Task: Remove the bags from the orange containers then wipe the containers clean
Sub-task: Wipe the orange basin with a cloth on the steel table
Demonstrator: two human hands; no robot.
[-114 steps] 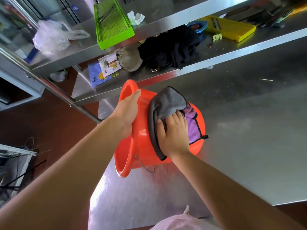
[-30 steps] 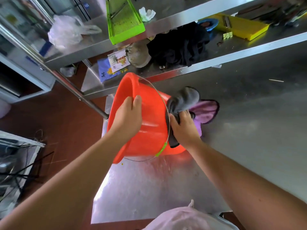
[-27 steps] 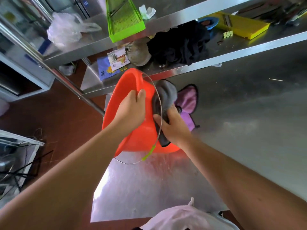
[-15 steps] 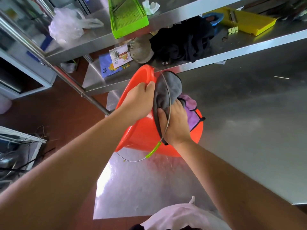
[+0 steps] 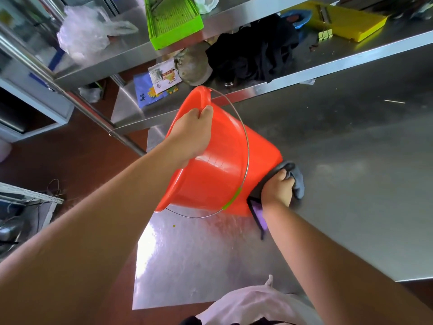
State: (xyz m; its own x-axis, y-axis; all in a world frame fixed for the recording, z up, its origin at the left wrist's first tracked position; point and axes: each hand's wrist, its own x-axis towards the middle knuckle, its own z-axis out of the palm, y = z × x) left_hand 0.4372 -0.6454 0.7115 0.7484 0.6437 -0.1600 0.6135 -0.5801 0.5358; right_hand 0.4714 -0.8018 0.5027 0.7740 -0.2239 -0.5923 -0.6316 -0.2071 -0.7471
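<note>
**benchwatcher:** ok so where's the bucket sitting right now?

**kitchenlurker:** The orange bucket [image 5: 225, 165] is tipped on its side on the steel desk [image 5: 351, 184], mouth facing left toward the person and the base pointing right. The wire handle [image 5: 246, 146] loops loosely across the outside wall, with a little green grip on it down near the lower rim.

**benchwatcher:** and the hands?

**kitchenlurker:** The left hand [image 5: 192, 132] is at the upper rim, fingers curled over the edge and gripping it, so that's what's keeping the bucket tilted. The right hand [image 5: 277, 191] is down by the base with its fingers bunched round a grey cloth [image 5: 297, 181], pressing it against the bottom corner of the bucket. The cloth has a purple side with dark trim that pokes out below the wrist, lying on the desk.

**benchwatcher:** any bags around?

**kitchenlurker:** There's a clear plastic bag [image 5: 84, 36] up on the top shelf, well apart from the bucket, next to a lime green tray [image 5: 173, 19]. Can't tell what's in it. The lower shelf has a black bundle of fabric [image 5: 255, 50], a round metal pan [image 5: 192, 66], some printed packets [image 5: 154, 87], and a yellow slicer [image 5: 339, 19] further right. Something pale pink [image 5: 253, 303] is at the bottom edge of the shot, too cropped to say what it is.
</note>
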